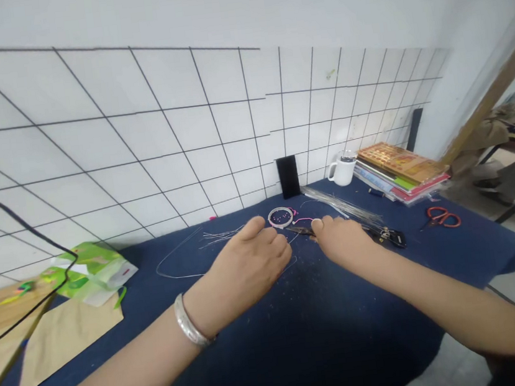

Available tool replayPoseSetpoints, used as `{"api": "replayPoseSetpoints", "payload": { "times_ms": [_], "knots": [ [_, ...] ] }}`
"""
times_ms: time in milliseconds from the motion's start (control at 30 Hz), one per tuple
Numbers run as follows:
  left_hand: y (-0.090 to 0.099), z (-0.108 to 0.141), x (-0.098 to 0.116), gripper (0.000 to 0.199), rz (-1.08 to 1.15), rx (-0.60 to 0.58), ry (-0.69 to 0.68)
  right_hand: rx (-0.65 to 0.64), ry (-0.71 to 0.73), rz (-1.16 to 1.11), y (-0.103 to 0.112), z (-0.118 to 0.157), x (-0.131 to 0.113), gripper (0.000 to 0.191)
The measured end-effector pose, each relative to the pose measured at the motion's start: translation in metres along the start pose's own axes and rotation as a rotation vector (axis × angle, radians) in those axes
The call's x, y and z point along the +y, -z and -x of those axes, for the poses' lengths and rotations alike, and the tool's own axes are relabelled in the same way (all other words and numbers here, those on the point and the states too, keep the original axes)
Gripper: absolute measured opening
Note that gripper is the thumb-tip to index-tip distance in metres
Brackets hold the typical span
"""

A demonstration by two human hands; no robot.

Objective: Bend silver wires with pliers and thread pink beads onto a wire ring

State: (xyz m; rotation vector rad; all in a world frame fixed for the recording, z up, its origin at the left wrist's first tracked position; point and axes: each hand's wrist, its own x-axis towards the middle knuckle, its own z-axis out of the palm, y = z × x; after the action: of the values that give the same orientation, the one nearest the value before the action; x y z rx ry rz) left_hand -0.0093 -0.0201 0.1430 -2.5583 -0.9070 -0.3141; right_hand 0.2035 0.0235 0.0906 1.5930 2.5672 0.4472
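My left hand [247, 262], with a silver bangle at the wrist, is closed, its fingertips turned out of sight. A thin silver wire [174, 276] runs behind it and shows again at its right side, so the hand appears to grip it. To its right, my right hand [342, 240] is closed around pliers [303, 230], whose dark jaws point left toward the left hand. Just beyond the hands sits a small round dish [281, 217] with tiny pink beads in it. A pink strand [305, 219] lies between the dish and my right hand.
Loose straight wires [333, 199] lie behind my right hand. Red-handled scissors [443, 218] rest at the right, near stacked books [400, 169] and a white mug [343, 171]. A black upright block [288, 176] stands against the wall. Green packaging [91, 266] lies at the left.
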Motion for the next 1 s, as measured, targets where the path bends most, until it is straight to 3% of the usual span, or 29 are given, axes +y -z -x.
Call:
{"api": "replayPoseSetpoints", "payload": {
  "times_ms": [67,200,267,367,433,500,567,633,700,733,867,933,1000],
  "knots": [
    [0.001,0.002,-0.012,0.027,0.003,0.023,0.044,-0.019,0.171,-0.05,0.006,0.009,-0.004,0.025],
    [-0.013,0.008,-0.041,0.027,0.072,-0.025,-0.078,0.018,0.508,-0.15,0.01,0.031,-0.015,0.028],
    [-0.016,0.008,-0.039,0.027,0.051,-0.053,-0.072,0.005,0.449,-0.124,0.007,0.027,-0.013,0.026],
    [-0.008,0.005,-0.016,0.025,0.003,-0.068,-0.056,-0.004,0.106,-0.023,0.003,0.005,-0.005,0.02],
    [0.001,0.003,-0.004,0.026,-0.001,-0.033,-0.043,0.058,-0.021,0.01,0.005,-0.005,0.0,0.019],
    [0.007,0.004,-0.005,0.027,0.015,0.01,0.012,0.062,0.022,-0.012,0.011,-0.002,-0.002,0.02],
    [0.007,0.006,-0.018,0.028,0.03,0.038,0.044,0.023,0.216,-0.079,0.018,0.012,-0.008,0.023],
    [0.002,0.01,-0.033,0.028,0.055,0.0,-0.027,0.039,0.435,-0.145,0.022,0.028,-0.015,0.026],
    [-0.002,0.012,-0.039,0.027,0.044,-0.035,-0.074,0.03,0.538,-0.162,0.021,0.034,-0.017,0.025],
    [-0.003,0.012,-0.037,0.026,0.02,-0.049,-0.081,0.019,0.507,-0.142,0.019,0.031,-0.015,0.023],
    [0.003,0.006,-0.012,0.028,-0.124,-0.066,-0.085,0.028,0.1,-0.022,0.011,-0.006,0.003,0.02],
    [0.009,0.004,-0.006,0.03,-0.186,-0.04,-0.068,0.06,0.044,0.004,0.011,-0.019,0.008,0.02],
    [0.012,0.004,-0.014,0.029,-0.23,-0.028,-0.019,0.049,0.094,0.008,0.012,-0.018,0.004,0.02]
  ]
}}
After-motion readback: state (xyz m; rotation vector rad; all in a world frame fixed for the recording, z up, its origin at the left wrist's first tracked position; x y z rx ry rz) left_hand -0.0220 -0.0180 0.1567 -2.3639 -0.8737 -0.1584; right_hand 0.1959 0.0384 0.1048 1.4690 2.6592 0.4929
